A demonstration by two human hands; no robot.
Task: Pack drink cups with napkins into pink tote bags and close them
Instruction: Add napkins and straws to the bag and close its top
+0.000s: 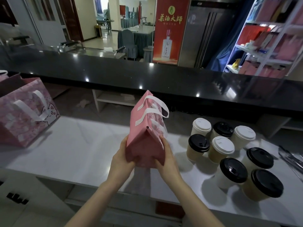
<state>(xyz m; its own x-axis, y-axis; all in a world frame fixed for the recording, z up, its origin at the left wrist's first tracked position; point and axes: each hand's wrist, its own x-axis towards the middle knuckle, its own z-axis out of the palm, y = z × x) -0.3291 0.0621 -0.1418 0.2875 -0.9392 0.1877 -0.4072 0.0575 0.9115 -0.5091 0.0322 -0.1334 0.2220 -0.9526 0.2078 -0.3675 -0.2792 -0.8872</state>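
1. Well to the left of the small tote: the larger tote stands open on the white counter. If I carry the small tote that way to park it, a careless swing could clip it and shove it along.
2. My left hand grips the small tote's near left side, fingers curled round it. I hold only the near end, so the far end could sag.
3. The small tote sits between my hands at the counter's middle, top pinched to a ridge, handles flopped rightward. I cannot see the contents. If a cup is in there, tilting it risks a leak onto any napkins.
4. My right hand holds the near right side, thumb on the end panel. Squeezing too hard may crush the paper or reopen the fold.
5. Just right of the small tote: the lidded cups, clustered close. A sweep of my right arm or the loose handles could topple one.
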